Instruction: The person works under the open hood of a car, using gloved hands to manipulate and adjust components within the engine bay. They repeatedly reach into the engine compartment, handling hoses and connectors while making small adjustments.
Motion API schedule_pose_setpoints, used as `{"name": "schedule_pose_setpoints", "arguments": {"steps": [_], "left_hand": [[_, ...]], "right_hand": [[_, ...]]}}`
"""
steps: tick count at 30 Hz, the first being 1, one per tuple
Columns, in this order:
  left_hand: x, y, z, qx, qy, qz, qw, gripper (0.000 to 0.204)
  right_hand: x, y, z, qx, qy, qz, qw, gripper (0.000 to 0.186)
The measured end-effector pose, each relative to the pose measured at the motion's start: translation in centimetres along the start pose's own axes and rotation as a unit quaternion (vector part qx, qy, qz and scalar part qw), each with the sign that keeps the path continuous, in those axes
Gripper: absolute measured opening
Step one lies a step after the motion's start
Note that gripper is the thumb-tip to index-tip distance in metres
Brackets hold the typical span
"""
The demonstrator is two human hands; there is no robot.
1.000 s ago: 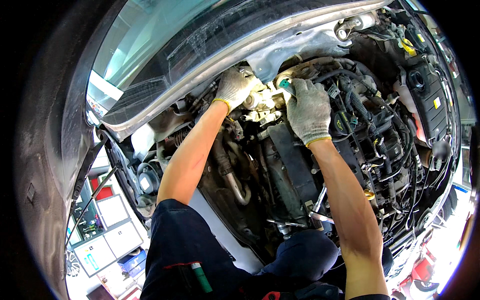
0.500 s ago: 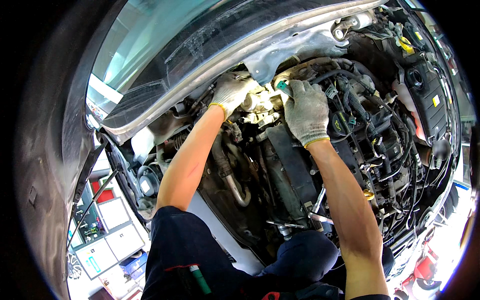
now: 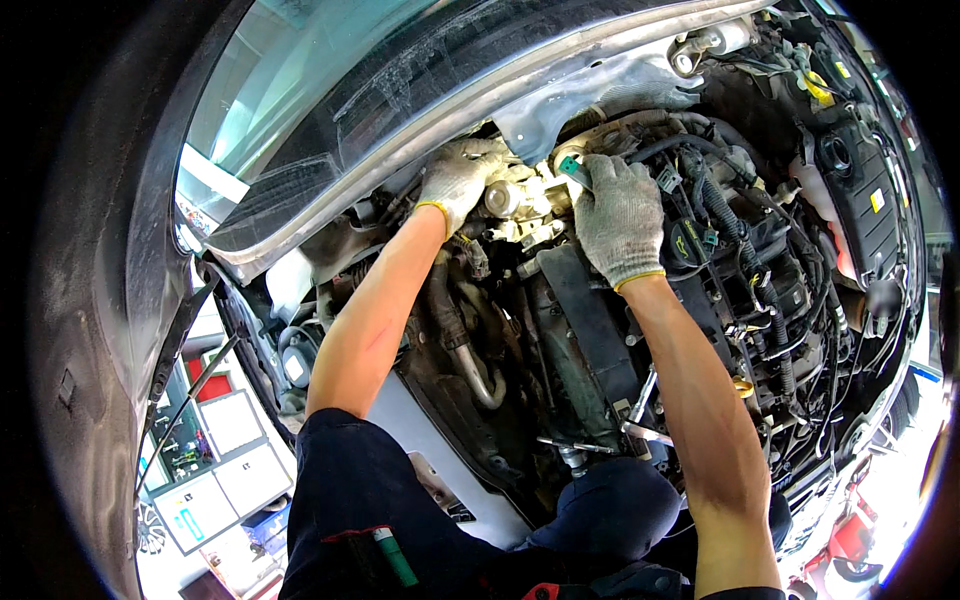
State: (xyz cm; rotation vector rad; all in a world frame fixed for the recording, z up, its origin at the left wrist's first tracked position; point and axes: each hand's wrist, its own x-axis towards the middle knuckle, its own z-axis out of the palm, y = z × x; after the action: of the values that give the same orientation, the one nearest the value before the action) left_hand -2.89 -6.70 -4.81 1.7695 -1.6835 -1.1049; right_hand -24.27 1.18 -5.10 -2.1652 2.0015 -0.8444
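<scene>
Gloved left hand (image 3: 455, 180) pressed against pale metal engine part (image 3: 515, 200) (grip unclear) under windscreen edge; gloved right hand (image 3: 620, 220) closed round small teal-tipped tool (image 3: 572, 168), just beside it.

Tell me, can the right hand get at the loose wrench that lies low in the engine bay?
Probably yes, but not right now: the right hand is up at the pale metal part, gripping a teal-handled tool. The wrench lies uncovered beside that forearm.

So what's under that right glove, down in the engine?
The right hand grips a small teal-tipped part beside a pale metal part that the left hand touches. The glove covers whatever lies directly beneath the palm.
</scene>
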Motion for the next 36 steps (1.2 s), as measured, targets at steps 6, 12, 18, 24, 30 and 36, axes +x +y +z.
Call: {"name": "schedule_pose_setpoints", "arguments": {"steps": [6, 12, 18, 24, 30, 36], "left_hand": [[3.7, -0.6, 2.1, 0.385, -0.045, 0.117, 0.914, 0.032], [5.2, 0.7, 3.7, 0.251, -0.069, 0.154, 0.953, 0.036], [4.3, 0.7, 3.1, 0.131, -0.015, 0.13, 0.983, 0.038], [1.9, 0.9, 0.9, 0.127, 0.0, 0.032, 0.991, 0.028], [-0.7, 3.1, 0.9, 0.008, 0.01, -0.081, 0.997, 0.02], [-0.5, 0.6, 1.1, 0.011, 0.043, -0.004, 0.999, 0.03]], "right_hand": [[0.0, -0.2, 0.0, 0.009, 0.017, -0.019, 1.0, 0.031], [-0.1, 0.6, 0.1, -0.006, 0.018, -0.014, 1.0, 0.029], [0.2, 0.4, 0.2, 0.007, 0.032, -0.018, 0.999, 0.029], [0.0, -0.4, 0.0, 0.019, -0.006, -0.001, 1.0, 0.036], [0.2, 0.2, -0.2, 0.014, -0.013, 0.008, 1.0, 0.035], [0.0, 0.3, 0.0, 0.011, -0.01, 0.005, 1.0, 0.034]]}}
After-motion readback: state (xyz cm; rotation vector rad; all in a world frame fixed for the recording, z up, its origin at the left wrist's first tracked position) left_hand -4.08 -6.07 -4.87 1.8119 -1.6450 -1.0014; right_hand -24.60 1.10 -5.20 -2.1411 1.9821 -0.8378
